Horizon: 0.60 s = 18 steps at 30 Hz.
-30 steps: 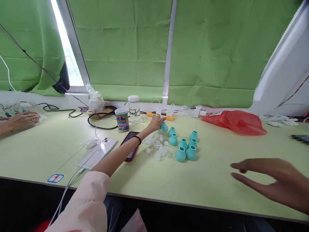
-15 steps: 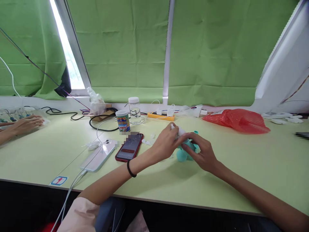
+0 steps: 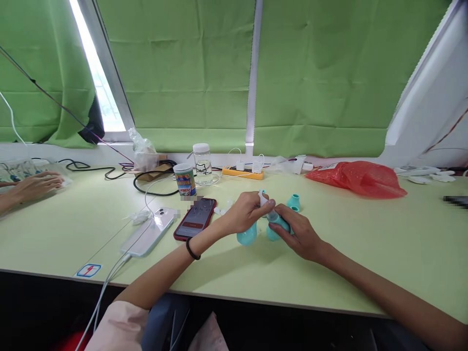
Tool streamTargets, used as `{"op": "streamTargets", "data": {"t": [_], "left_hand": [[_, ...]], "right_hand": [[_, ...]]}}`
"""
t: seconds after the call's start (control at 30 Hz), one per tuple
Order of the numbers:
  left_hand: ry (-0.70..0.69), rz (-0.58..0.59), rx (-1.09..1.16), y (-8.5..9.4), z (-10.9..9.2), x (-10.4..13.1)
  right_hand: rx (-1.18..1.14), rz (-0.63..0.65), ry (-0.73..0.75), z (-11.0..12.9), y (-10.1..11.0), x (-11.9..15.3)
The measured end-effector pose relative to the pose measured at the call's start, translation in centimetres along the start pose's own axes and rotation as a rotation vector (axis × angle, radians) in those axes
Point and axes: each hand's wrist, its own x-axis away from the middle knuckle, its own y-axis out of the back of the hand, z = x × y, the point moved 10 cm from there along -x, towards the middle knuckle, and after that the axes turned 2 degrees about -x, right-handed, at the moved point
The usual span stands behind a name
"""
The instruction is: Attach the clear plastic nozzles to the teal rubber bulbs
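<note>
My left hand (image 3: 248,210) is closed, its thumb and fingers pinching a small whitish translucent plastic piece (image 3: 263,199). Close against it, my right hand (image 3: 302,230) grips a teal bulb-shaped piece (image 3: 281,222), tilted towards the left hand. The white piece meets the teal one's upper end; whether it sits inside cannot be made out. Below my left hand a round teal bulb (image 3: 247,235) is partly covered by the hand. Just beyond my right hand stands a teal piece with a narrow neck (image 3: 293,201), with another teal rim beside it.
Left of my hands lie a red-cased phone (image 3: 195,219) and a white phone (image 3: 149,231) with cables. Behind stand a printed tub (image 3: 185,180), a lidded jar (image 3: 202,165) and an orange power strip (image 3: 243,172). A red plastic bag (image 3: 356,180) lies right. Another person's hand (image 3: 40,185) is far left.
My left hand has shifted slightly left and down, and the white piece shows more clearly. Teal pieces that were hidden behind my hands now show below the left hand and beyond the right.
</note>
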Motion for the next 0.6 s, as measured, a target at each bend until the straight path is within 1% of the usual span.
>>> {"op": "streamTargets", "data": {"t": [0.07, 0.17, 0.23, 0.27, 0.3, 0.37, 0.4, 0.43, 0.5, 0.53, 0.6], "left_hand": [[0.030, 0.065, 0.088, -0.3, 0.4, -0.1], [0.134, 0.156, 0.244, -0.6, 1.5, 0.0], [0.198, 0.170, 0.262, -0.2, 2.7, -0.1], [0.216, 0.146, 0.197, 0.4, 3.4, -0.1], [0.229, 0.101, 0.076, 1.2, 4.2, -0.2], [0.250, 0.017, -0.266, 2.7, 5.7, -0.3], [0.273, 0.007, -0.420, 3.0, 6.6, -0.2], [0.312, 0.036, -0.533, 2.8, 7.7, 0.0], [0.395, 0.154, -0.669, 1.5, 10.0, 0.6], [0.428, 0.213, -0.703, 0.8, 10.9, 1.0], [0.455, 0.269, -0.721, -0.5, 12.0, 1.5]], "right_hand": [[0.010, 0.022, 0.019, 0.1, -0.2, 0.0], [0.072, 0.028, 0.097, 0.6, -0.2, 0.0], [0.088, 0.003, 0.130, 0.6, 0.1, 0.1], [0.074, -0.015, 0.127, 0.5, 0.3, 0.2], [0.045, -0.035, 0.110, 0.2, 0.6, 0.2], [-0.023, -0.067, 0.061, -0.4, 1.0, 0.3], [-0.045, -0.074, 0.042, -0.6, 1.1, 0.3], [-0.060, -0.075, 0.026, -0.7, 1.2, 0.4], [-0.067, -0.057, -0.005, -1.0, 0.9, 0.4], [-0.061, -0.039, -0.020, -1.1, 0.7, 0.5], [-0.040, -0.006, -0.056, -1.4, 0.2, 0.5]]}}
